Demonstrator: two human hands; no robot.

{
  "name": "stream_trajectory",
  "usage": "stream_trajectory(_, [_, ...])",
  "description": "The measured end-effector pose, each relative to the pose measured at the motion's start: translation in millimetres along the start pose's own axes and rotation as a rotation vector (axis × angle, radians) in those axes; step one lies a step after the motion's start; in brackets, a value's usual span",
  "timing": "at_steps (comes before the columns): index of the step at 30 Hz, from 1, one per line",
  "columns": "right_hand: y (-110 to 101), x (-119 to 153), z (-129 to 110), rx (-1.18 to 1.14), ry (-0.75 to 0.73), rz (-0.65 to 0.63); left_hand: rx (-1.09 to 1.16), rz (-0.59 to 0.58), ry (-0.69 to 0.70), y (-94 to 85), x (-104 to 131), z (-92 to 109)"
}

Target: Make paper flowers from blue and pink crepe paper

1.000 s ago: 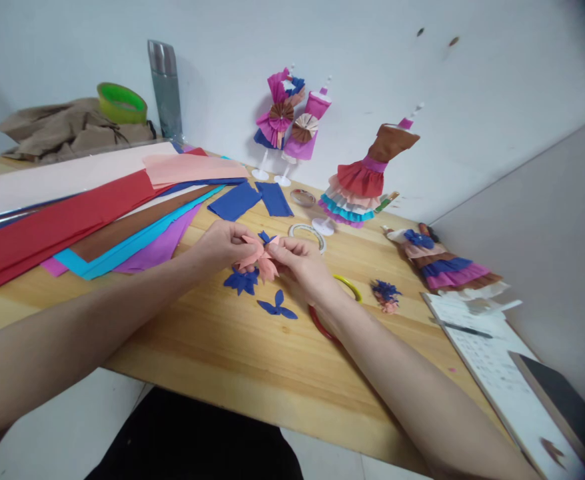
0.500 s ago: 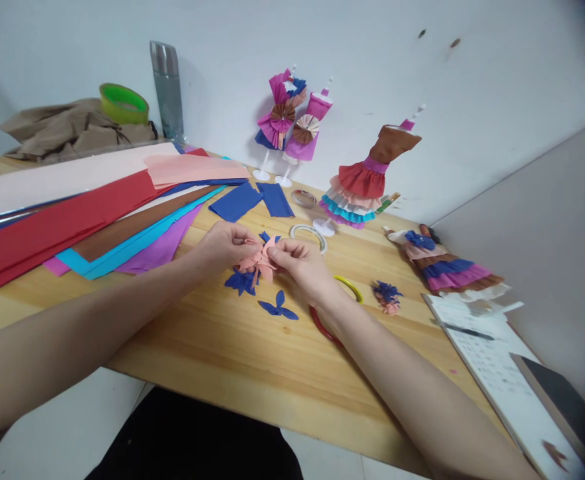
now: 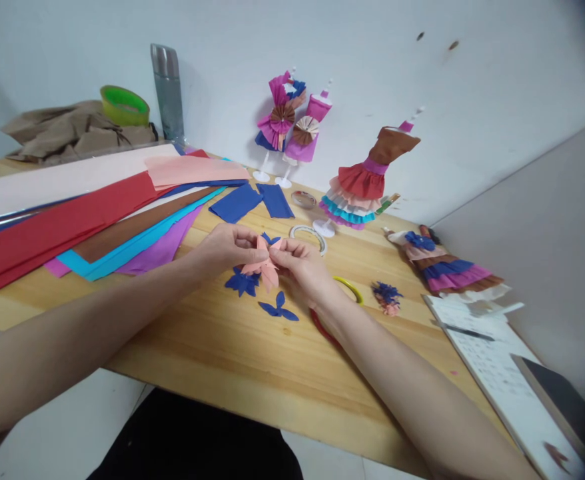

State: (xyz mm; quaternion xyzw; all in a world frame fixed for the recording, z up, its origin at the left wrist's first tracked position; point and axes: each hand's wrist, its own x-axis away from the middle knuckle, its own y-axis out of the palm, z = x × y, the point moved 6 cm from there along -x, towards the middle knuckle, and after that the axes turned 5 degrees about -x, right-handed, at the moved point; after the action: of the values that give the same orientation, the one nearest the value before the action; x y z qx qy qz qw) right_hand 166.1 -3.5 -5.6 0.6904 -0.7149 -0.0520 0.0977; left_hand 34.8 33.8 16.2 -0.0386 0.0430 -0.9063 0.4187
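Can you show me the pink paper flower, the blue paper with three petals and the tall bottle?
Pink paper flower [image 3: 268,272]: head view, on a lower petal.
Blue three-petal paper [image 3: 279,310]: head view, on its middle, where the petals meet.
Tall bottle [image 3: 168,97]: head view, on its grey body.

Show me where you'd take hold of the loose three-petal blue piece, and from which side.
I'd pinch the right-pointing petal of the blue piece, coming from above and the right. The piece seems to lie flat with its petals spread, and that one points away from the blue flower at upper left. The right hand is nearer, but it's pinching the pink flower.
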Motion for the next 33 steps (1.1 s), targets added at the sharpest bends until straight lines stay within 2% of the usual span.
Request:
stream_trajectory(2, [-1.8,-0.7,1.6,-0.038,0.006,0.009,-0.001,-0.045,0.028,1.6,0.6,0.6])
stream_trajectory(5, [-2.2,-0.9,2.5,-0.083,0.022,0.000,-0.004,-0.050,0.031,1.1,0.1,0.3])
stream_trajectory(9, [2.5,2.0,1.0,-0.063,0.058,-0.056,0.007,-0.004,0.000,-2.3,-1.7,-2.4])
stream_trajectory(13, [6.8,4.1,-0.8,0.022,0.025,-0.079,-0.019,0.069,-0.018,-7.1,-1.9,-4.3])
stream_trajectory(17, [5.0,2.7,0.2,0.038,-0.013,-0.031,-0.029,-0.002,-0.009,-3.4,-1.7,-4.2])
stream_trajectory(22, [1.8,1.9,-3.1,0.038,-0.025,0.005,-0.070,-0.046,-0.087,-0.7,-0.7,-4.9])
stream_trajectory(29, [7.0,4.3,-4.0,-0.016,0.011,-0.096,-0.001,0.043,-0.083,-5.0,-1.8,0.8])
stream_trajectory(33, [5.0,2.5,-3.1,0.047,-0.020,-0.064,0.020,0.022,-0.099,-4.3,-2.2,-1.9])
